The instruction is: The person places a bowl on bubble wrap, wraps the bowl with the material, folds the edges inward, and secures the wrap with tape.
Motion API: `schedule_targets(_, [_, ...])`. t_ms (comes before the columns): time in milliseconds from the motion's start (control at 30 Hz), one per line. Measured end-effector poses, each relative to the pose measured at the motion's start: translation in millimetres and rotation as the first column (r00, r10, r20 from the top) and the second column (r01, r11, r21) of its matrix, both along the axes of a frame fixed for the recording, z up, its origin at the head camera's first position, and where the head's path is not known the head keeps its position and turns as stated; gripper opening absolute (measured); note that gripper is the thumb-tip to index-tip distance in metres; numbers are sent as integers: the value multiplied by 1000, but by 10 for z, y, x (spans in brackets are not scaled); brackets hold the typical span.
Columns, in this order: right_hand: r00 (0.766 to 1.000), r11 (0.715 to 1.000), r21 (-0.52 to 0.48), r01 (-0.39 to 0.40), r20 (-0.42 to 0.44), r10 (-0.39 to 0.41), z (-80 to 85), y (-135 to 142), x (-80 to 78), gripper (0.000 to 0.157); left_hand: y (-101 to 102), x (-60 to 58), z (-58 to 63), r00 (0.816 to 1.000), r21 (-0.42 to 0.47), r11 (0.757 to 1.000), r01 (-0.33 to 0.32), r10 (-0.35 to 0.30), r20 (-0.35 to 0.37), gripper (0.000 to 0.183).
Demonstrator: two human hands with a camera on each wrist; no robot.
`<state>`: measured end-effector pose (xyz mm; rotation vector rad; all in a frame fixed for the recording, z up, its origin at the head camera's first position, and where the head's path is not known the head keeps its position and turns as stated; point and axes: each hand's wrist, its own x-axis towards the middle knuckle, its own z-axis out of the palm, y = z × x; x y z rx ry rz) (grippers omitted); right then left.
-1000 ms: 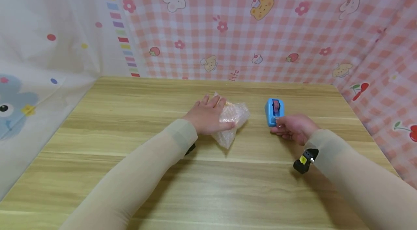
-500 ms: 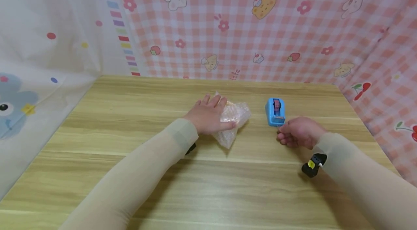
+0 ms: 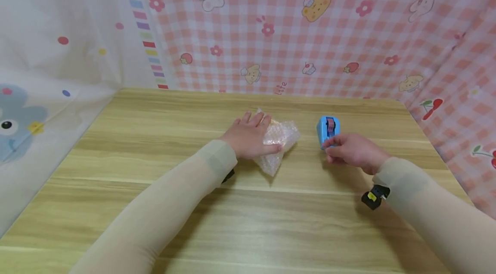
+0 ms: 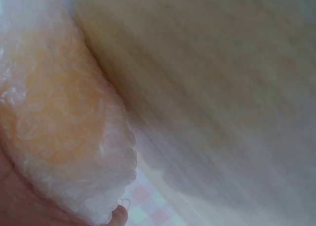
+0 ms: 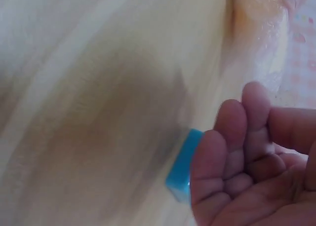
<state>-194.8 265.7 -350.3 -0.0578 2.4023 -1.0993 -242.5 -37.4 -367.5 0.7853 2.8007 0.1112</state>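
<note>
In the head view my left hand (image 3: 249, 138) lies spread, palm down, on a bubble-wrap packet (image 3: 280, 138), pressing it to the wooden table. Through the film in the left wrist view an orange-yellow item (image 4: 64, 102) shows; its kind is hidden. My right hand (image 3: 356, 151) is at the near end of a blue tape dispenser (image 3: 321, 129) with a pink roll (image 3: 330, 125). Its thumb and forefinger pinch together there, apparently on the end of the tape, which is hardly visible. The right wrist view shows the other fingers (image 5: 210, 157) curled beside the dispenser's blue corner (image 5: 183, 167).
The wooden table (image 3: 248, 231) runs back to a pink checked cloth (image 3: 286, 41) with cartoon prints. A white printed curtain (image 3: 66, 15) stands along the left edge. Black wrist cameras hang under both sleeves, the right camera (image 3: 375, 197) close above the table.
My right hand drew back from the dispenser toward the near right, then rose and moved left so its fingers overlap the dispenser's front. The left hand and the packet stay in place.
</note>
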Motion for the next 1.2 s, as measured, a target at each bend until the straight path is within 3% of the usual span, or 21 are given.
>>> schedule_targets(200, [986, 989, 127, -75, -139, 93, 148, -182, -24, 33, -14, -11, -3, 1000, 9, 1000, 1, 0, 0, 109])
schedule_targets(533, [929, 938, 299, -174, -266, 257, 373, -579, -141, 17, -27, -22, -8, 1000, 25, 1000, -8, 8, 4, 109])
schedule_targets(833, [877, 868, 434, -242, -286, 387, 545, -973, -312, 18, -41, -39, -25, 1000, 35, 999, 2, -2, 19, 109])
schedule_targets(1000, [856, 826, 488, -283, -261, 447, 577, -1085, -463, 21, -47, -43, -16, 999, 51, 999, 14, -15, 30, 109])
schedule_targets(1200, [814, 774, 542, -329, -253, 523, 568, -1151, -636, 22, -60, -52, -26, 999, 60, 998, 20, -22, 35, 110])
